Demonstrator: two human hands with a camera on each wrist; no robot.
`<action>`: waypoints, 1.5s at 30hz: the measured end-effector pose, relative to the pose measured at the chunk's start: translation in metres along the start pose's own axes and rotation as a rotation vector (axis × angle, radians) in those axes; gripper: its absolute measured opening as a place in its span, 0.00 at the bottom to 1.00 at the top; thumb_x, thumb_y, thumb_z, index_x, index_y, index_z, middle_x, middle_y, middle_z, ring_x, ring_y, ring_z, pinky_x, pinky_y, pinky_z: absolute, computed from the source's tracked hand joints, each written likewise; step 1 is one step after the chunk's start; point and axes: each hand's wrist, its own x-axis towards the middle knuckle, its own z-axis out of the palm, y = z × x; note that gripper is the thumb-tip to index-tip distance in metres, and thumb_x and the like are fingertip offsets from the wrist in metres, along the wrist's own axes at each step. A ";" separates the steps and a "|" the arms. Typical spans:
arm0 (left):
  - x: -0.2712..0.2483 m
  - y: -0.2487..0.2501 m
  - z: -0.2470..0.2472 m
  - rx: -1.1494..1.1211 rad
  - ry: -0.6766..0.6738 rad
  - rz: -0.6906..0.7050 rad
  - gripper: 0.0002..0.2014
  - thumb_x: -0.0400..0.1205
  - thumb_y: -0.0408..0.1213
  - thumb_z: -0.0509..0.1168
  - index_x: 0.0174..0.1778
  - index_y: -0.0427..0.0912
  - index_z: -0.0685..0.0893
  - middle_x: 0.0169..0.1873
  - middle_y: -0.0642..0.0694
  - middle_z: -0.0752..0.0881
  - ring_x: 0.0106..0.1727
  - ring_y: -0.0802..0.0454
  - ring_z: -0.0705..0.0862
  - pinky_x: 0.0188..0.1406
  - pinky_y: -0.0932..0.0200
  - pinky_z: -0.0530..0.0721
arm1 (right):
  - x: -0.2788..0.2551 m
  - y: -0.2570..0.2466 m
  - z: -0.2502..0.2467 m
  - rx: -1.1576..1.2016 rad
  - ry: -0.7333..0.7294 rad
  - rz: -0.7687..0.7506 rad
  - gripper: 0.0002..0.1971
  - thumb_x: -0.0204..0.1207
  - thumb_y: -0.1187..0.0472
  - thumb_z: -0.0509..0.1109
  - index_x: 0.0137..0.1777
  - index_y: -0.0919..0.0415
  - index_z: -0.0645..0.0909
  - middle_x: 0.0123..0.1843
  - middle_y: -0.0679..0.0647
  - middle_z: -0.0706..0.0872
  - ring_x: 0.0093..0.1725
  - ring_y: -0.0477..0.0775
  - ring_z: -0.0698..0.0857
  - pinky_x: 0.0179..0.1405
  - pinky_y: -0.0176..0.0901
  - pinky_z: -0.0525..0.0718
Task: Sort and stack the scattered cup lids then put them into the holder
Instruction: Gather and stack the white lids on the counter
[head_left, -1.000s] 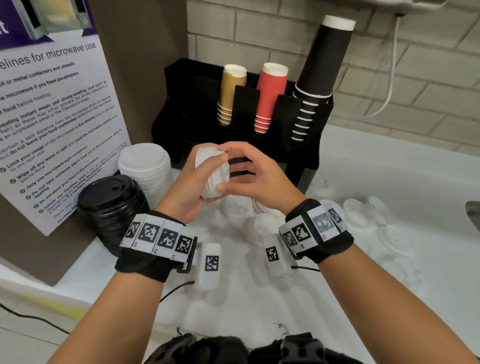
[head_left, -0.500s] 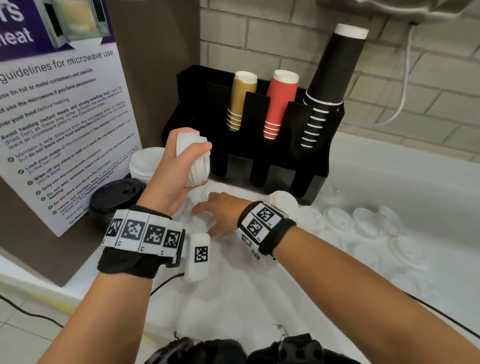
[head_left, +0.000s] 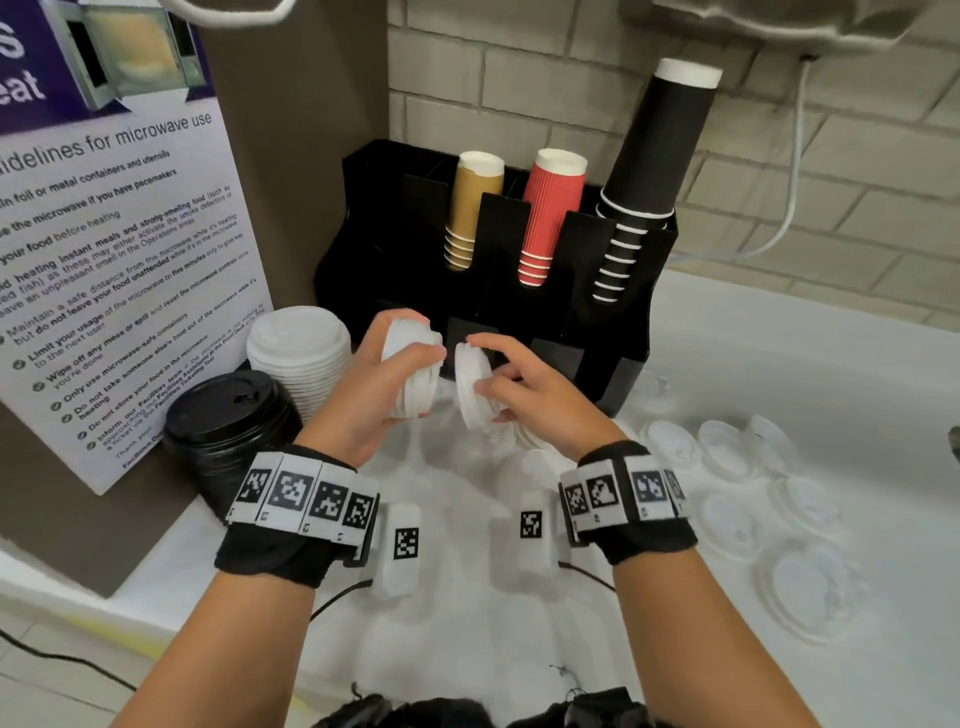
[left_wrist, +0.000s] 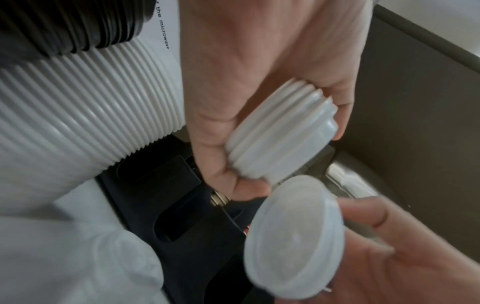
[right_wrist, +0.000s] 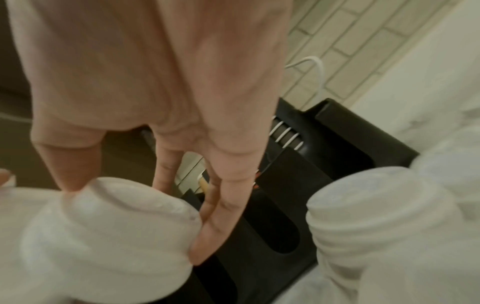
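1. My left hand holds a short stack of white lids on its side, thumb across the top and fingers curled under it, in front of the black holder.
2. My right hand pinches a single white lid by its rim, edge-on. It sits just beside the open end of the stack, with a small gap between them in the head view, so I judge it is about to be nested on.
3. The left wrist view shows several lids nested in my grip and the single lid facing them, not yet seated.
4. Done so far, as I read it: a tall white lid pile and a black lid pile stand at the left of the counter, beside the microwave notice.
5. Left to do: many loose clear lids lie spread over the counter to my right, and more sit under my hands. I cannot tell how many.
6. No lids are visible in the holder; its upper slots carry tan cups, red cups and black cups. The loading step looks untouched, so I judge the task well short of finished.
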 end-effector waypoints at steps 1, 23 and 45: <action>-0.001 -0.003 0.001 0.027 -0.034 0.006 0.19 0.69 0.46 0.77 0.51 0.59 0.79 0.42 0.57 0.82 0.43 0.56 0.82 0.30 0.60 0.83 | -0.005 0.001 0.000 0.092 0.024 0.006 0.20 0.80 0.57 0.66 0.70 0.39 0.74 0.55 0.61 0.84 0.55 0.53 0.86 0.50 0.38 0.85; -0.008 -0.007 0.018 0.185 -0.264 0.173 0.33 0.62 0.47 0.80 0.61 0.57 0.74 0.52 0.65 0.81 0.56 0.62 0.83 0.45 0.59 0.86 | -0.028 -0.003 -0.001 0.433 0.081 0.015 0.22 0.71 0.54 0.65 0.66 0.55 0.80 0.59 0.63 0.86 0.55 0.58 0.86 0.55 0.49 0.86; -0.009 -0.009 0.029 0.130 -0.255 0.173 0.36 0.62 0.45 0.80 0.66 0.62 0.75 0.57 0.61 0.81 0.60 0.59 0.82 0.50 0.56 0.87 | -0.036 -0.014 -0.016 0.660 0.117 -0.015 0.19 0.84 0.54 0.56 0.72 0.55 0.75 0.69 0.63 0.81 0.62 0.63 0.85 0.52 0.51 0.87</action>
